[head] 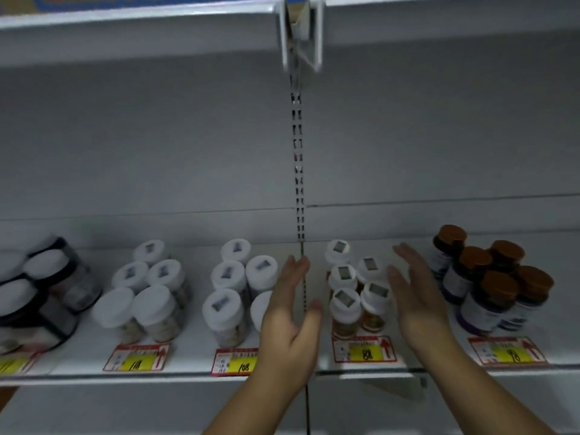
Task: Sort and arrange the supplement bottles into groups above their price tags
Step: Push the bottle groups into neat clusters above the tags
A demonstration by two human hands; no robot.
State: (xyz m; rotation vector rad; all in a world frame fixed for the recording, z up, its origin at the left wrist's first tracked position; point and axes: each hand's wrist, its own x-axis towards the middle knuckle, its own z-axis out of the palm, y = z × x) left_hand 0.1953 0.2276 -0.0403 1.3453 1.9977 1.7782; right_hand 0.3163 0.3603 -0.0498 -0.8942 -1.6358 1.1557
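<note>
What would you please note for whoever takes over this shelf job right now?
Left hand: open, flat, holding nothing, left of the small white-capped bottles.
Right hand: open, empty, on that group's right side.
Groups along the shelf: black-lidded jars far left, two white-capped clusters, the small group, brown-capped bottles far right. Each sits above a price tag.
Done: bottles look grouped.
Left: probably squaring up the small group; tag matches are too blurred to check.

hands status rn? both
Left hand: open, flat, holding nothing.
Right hand: open, flat, holding nothing, beside the white-capped bottles.
</note>
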